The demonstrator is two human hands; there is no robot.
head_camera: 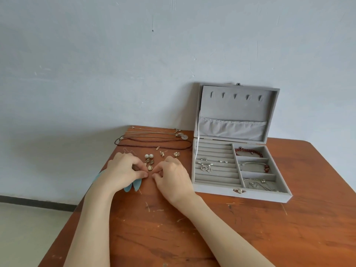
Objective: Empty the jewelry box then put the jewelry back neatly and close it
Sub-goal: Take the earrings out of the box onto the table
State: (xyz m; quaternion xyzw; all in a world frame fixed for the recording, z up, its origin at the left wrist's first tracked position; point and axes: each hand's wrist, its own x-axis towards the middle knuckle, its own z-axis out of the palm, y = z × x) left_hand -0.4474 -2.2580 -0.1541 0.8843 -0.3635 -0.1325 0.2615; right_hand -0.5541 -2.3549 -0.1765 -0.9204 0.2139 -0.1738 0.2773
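grey jewelry box (238, 193) standing open on the right half of the wooden table (250, 237), lid (237, 112) upright against the wall (115, 64), its row of hooks bare above a gathered pocket. left section of the tray: ring rolls holding small silver stud earrings (204, 160) and a pair of heart earrings (206, 168). right section, three compartments from back to front: red bead bracelet (249, 152); silver bracelet with red beads (254, 164); silver chains (258, 183). on the table left of the box, at the far edge: pale cord necklaces (154, 132) and a dark bead necklace (152, 143), laid lengthwise. nearer, in a row: pearl earrings (149, 156), gold drop earrings (149, 164), small gold studs (162, 153) and flower studs (176, 154). left hand (123, 170) and right hand (173, 175) rest on the table just in front of these, fingers curled, thumb and forefinger tips pinched and nearly meeting; whether either holds something cannot be told. blue feather earrings (134, 185) lie partly under the left hand.
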